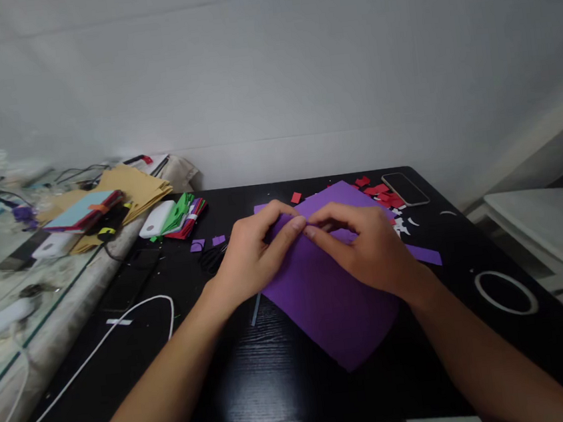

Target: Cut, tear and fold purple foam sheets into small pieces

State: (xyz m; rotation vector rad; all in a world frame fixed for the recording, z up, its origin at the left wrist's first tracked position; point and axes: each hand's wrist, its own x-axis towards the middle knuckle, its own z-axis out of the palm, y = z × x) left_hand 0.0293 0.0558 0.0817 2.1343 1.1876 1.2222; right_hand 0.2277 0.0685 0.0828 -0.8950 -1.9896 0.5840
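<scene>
Far L: tan papers [141, 191] beside desk [238, 376]. White cable [172, 308] looped on desk's L side; bundled coloured paper [179, 215] nr. back edge. L. hand [260, 247] – pinching purple sheet [332, 306], thumb agst. forefinger. Sheet approx. centre, over desk. R. hand [370, 242] – gripping same sheet betw. thumb and fingers, just beside L. fingertips. Red scraps [385, 197] beyond, nr. phone [406, 189]. Far R: white ring [533, 305] on desk.

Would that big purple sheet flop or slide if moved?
The purple sheet is probably light, as it looks thin for its breadth. It may sag, since the left hand and right hand pinch only a small part. It might slide if pushed: the table looks glossy.
</scene>
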